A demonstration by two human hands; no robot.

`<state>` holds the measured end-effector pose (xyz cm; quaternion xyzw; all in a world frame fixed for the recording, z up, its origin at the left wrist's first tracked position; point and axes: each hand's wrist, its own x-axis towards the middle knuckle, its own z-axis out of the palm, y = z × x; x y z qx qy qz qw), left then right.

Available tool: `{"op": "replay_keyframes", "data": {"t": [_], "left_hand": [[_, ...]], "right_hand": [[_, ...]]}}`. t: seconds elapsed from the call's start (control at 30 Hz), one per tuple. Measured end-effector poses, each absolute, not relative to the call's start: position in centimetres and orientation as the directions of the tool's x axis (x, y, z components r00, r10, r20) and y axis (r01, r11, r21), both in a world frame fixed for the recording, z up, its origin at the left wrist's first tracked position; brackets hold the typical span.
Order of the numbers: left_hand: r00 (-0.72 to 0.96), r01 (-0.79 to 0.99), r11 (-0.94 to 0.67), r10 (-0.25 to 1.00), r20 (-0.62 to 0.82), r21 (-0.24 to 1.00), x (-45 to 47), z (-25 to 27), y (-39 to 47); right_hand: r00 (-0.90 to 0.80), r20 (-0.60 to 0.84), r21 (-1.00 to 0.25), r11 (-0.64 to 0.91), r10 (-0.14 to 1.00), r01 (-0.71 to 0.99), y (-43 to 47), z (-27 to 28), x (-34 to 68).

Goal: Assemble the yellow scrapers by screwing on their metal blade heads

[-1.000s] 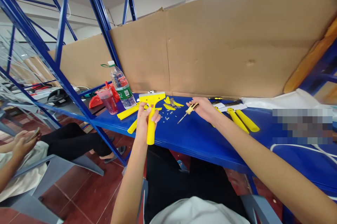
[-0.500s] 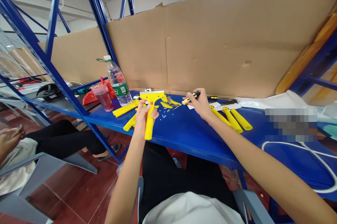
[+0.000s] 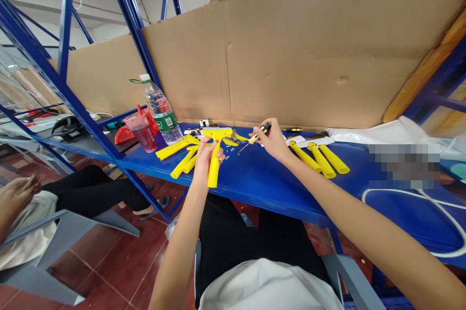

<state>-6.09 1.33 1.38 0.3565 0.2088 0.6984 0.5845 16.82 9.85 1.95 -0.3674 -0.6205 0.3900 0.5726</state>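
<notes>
My left hand point(image 3: 204, 158) is closed around a yellow T-shaped scraper point(image 3: 214, 164), its wide head up and its handle pointing down toward me. In my right hand point(image 3: 274, 139) is a screwdriver point(image 3: 255, 138) with a black and pale yellow handle, its shaft slanting down to the left. The screwdriver's tip is close above the blue table, beside a scatter of small screws point(image 3: 227, 157); whether a screw sits on the tip I cannot tell. Several yellow scraper handles point(image 3: 182, 166) lie left of my left hand, and finished-looking scrapers with blades point(image 3: 322, 160) lie right of my right hand.
A water bottle point(image 3: 165, 115) and a pink cup point(image 3: 143, 133) stand at the table's left. Cardboard point(image 3: 284, 62) walls off the back. A white plastic bag point(image 3: 382, 134) and a white cable point(image 3: 451, 222) lie at right. Another person's hands point(image 3: 18, 198) show at far left.
My left hand has shifted slightly right with the scraper, bringing it nearer the screws. The screwdriver stays almost in place, tip low over the table. The view has tilted a little.
</notes>
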Motion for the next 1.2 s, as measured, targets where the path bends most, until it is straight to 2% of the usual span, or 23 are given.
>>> {"op": "replay_keyframes", "data": {"t": [0.27,0.53,0.7,0.87,1.0,1.2], "left_hand": [[-0.07,-0.69,-0.173,0.982,0.173,0.703,-6.3,0.5,2.4],[-0.065,-0.818,-0.057,0.998,0.008,0.572,-4.8,0.4,2.0],[0.068,-0.857,0.12,0.99,-0.12,0.502,-3.0,1.0,1.0],[0.235,-0.867,0.272,0.962,-0.139,0.417,-1.5,1.6,0.1],[0.249,-0.857,0.287,0.958,-0.143,0.429,-1.2,1.7,-0.1],[0.201,-0.826,0.225,0.974,-0.103,0.517,-1.4,1.4,0.1]], "right_hand": [[-0.049,0.455,-0.89,0.455,0.889,-0.022,9.7,2.7,17.1],[0.106,0.544,-0.83,0.552,0.832,-0.077,8.5,4.8,17.5],[0.156,0.607,-0.774,0.624,0.779,-0.105,8.2,5.3,17.5],[0.14,0.635,-0.743,0.65,0.76,-0.155,8.4,5.1,17.0],[0.087,0.647,-0.74,0.651,0.757,-0.165,8.3,4.8,16.5],[0.054,0.649,-0.742,0.647,0.759,-0.176,8.2,4.2,15.9]]}}
